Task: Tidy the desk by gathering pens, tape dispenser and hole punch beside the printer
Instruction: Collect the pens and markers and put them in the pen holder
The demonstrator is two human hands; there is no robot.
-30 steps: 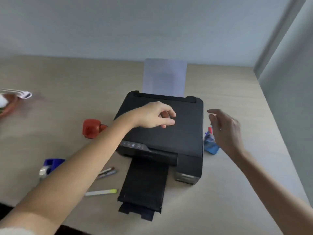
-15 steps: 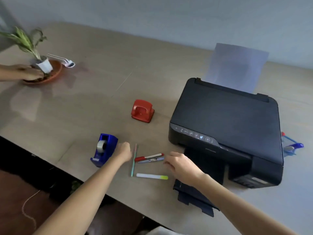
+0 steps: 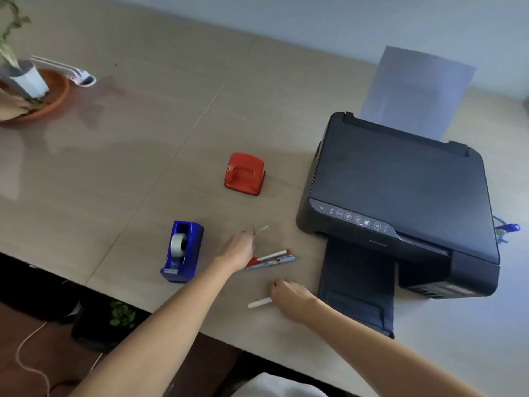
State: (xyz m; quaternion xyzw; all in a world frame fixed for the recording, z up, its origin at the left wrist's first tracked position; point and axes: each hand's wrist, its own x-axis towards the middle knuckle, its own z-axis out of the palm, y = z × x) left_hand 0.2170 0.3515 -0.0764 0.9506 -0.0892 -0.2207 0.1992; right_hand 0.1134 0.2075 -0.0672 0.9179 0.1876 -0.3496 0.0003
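A black printer (image 3: 400, 196) stands on the right of the beige desk (image 3: 143, 167). Left of it sit a red hole punch (image 3: 244, 173) and a blue tape dispenser (image 3: 181, 250). My left hand (image 3: 239, 249) is closed around a green pen (image 3: 262, 229), whose tip sticks out past the fingers. A red pen (image 3: 273, 255) and a blue pen (image 3: 276, 261) lie side by side just right of that hand. My right hand (image 3: 289, 295) curls over one end of a white highlighter (image 3: 259, 303) near the desk's front edge.
The printer's output tray (image 3: 357, 290) juts toward the front edge, and a paper sheet (image 3: 415, 87) stands in its feeder. A blue object (image 3: 506, 229) lies right of the printer. At far left are a potted plant on a terracotta saucer (image 3: 54, 101) and another person's hand (image 3: 11, 108).
My view swung left from the printer to the pens. My left hand took hold of the green pen and tilted it. My right hand slid onto the white highlighter's end.
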